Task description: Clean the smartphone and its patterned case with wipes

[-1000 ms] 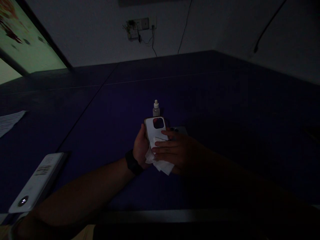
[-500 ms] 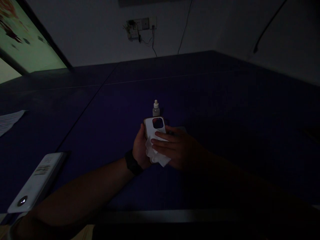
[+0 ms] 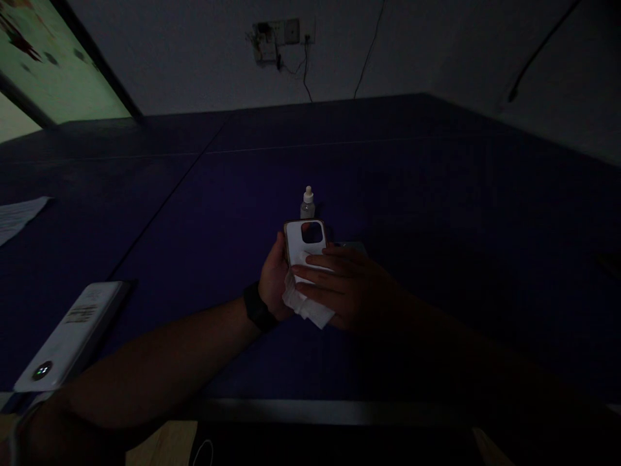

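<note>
A white phone case (image 3: 294, 238) with a dark rim and a large camera cutout is held up over the table, its back facing me. My left hand (image 3: 275, 275) grips it from the left side and beneath. Against the lower part of the case, my right hand (image 3: 334, 285) presses a crumpled white tissue (image 3: 310, 309) under its extended fingers. Just beyond the case stands a small clear dropper bottle (image 3: 307, 206) with a white cap. A flat, dim object (image 3: 356, 247) lies partly hidden behind my right hand.
A white power bank-like box (image 3: 72, 336) with a lit round display lies at the left on the dark purple table (image 3: 233, 194). A paper sheet (image 3: 22, 217) rests farther left. Wall sockets (image 3: 279, 35) with cables are at the back. The scene is very dark.
My right hand and the tissue have shifted slightly on the case. The whole view has moved a little. Both hands keep their hold.
</note>
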Available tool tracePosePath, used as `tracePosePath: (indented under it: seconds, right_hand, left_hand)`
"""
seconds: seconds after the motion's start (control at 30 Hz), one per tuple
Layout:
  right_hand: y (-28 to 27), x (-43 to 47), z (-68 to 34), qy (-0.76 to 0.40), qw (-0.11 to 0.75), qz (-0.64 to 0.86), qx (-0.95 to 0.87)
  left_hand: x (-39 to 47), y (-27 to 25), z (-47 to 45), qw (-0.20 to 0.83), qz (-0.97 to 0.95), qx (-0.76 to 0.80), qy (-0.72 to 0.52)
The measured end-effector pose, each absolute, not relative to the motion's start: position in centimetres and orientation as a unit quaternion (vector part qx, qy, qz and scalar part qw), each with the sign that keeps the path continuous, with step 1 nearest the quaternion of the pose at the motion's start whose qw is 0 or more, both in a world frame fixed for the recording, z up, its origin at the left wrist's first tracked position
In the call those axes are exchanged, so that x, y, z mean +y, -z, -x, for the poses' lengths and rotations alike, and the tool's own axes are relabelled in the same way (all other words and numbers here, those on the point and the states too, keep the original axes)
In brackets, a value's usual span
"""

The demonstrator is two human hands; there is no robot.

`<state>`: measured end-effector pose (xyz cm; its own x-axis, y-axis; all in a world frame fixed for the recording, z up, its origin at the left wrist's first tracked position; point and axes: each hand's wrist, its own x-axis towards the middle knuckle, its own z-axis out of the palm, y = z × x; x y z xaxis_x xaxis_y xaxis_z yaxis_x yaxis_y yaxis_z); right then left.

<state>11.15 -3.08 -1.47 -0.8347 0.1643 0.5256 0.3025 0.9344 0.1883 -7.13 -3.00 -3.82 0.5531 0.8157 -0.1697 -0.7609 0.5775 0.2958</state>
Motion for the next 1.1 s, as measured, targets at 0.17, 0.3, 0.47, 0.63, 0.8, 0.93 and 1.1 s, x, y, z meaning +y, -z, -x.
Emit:
tracePosePath:
  seconds: [0.17, 0.3, 0.47, 0.63, 0.8, 0.93, 1.1]
  right_hand:
    - [1.0, -3.4, -11.1, 0.130, 0.253, 0.121, -0.951]
    - [0.8, -2.9, -10.8, 0.129, 0.193, 0.081, -0.969]
    - [0.1, -1.8, -12.6, 0.124, 0.185, 0.090, -0.971]
    - [1.1, -2.6, -13.7, 0.084, 0.242, 0.099, -0.961]
    - [2.1, -3.1, -13.3, 0.091, 0.278, 0.102, -0.951]
    - [1.7, -2.3, -13.6, 0.111, 0.289, 0.140, -0.940]
    - [1.8, -2.7, -13.1, 0.072, 0.315, 0.090, -0.942]
  left_hand:
    - [-3.1, 3.0, 6.8, 0.874, -0.077, 0.171, -0.448]
    - [-3.0, 3.0, 6.8, 0.868, -0.099, 0.173, -0.455]
    - [-2.6, 3.8, 6.6, 0.886, -0.130, 0.130, -0.426]
    - [-2.6, 3.7, 6.3, 0.889, -0.110, 0.145, -0.420]
    - [-2.6, 3.8, 6.3, 0.913, -0.049, 0.110, -0.390]
    - [-2.5, 3.7, 5.9, 0.888, -0.019, 0.122, -0.443]
    - [-2.7, 3.6, 6.2, 0.914, -0.045, 0.148, -0.374]
